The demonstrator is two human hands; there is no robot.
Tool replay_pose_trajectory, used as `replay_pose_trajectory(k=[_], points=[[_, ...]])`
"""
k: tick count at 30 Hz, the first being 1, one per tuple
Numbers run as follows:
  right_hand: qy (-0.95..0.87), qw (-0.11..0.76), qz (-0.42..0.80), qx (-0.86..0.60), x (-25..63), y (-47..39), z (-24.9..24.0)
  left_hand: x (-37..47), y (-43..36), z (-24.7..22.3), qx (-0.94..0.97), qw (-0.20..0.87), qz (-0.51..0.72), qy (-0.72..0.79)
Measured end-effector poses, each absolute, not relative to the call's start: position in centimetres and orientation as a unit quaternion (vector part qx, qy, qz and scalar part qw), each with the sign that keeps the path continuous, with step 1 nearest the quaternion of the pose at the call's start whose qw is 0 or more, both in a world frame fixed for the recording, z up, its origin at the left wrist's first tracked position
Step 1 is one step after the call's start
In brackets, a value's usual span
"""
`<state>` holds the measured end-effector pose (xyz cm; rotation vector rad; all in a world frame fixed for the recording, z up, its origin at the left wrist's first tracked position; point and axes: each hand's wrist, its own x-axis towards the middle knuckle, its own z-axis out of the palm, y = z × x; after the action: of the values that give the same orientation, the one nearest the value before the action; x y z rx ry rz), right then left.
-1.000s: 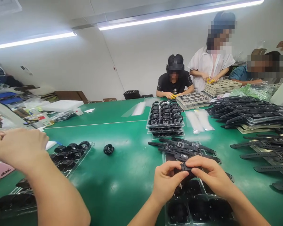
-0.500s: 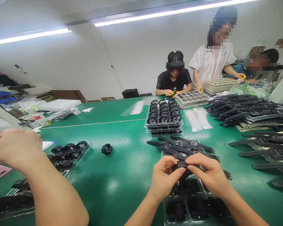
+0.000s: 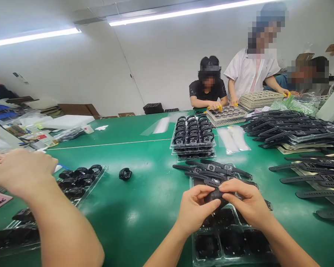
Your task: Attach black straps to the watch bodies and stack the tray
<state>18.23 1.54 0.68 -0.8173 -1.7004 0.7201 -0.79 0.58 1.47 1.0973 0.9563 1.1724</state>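
Observation:
Both of my hands pinch one black smartwatch, its strap bent round between them. My left hand grips its left side with thumb and fingers. Thumb and forefinger of my right hand press on the strap from the right. Under my hands lies a clear plastic tray with black watches in its compartments. Several watches with straps laid out flat rest across the tray's far end, just beyond my fingers. Part of the held watch is hidden by my fingers.
A co-worker's arm reaches in at left beside a tray of curled watches. One curled watch lies alone on the green table. Stacked watch trays stand ahead; piled flat watches lie right. Co-workers sit and stand opposite.
The strap between my fingers now looks more rounded and closed; my hands have barely shifted. Opposite, the seated co-worker's hands have moved right onto the stacked beige trays.

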Motion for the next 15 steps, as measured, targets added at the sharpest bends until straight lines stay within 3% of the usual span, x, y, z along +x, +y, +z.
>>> replay_pose_trajectory(k=[15], points=[[-0.701, 0.524, 0.323, -0.359, 18.05, 1.53, 0.12, -1.05, 0.84, 1.7, 0.499, 0.588, 0.49, 0.407]])
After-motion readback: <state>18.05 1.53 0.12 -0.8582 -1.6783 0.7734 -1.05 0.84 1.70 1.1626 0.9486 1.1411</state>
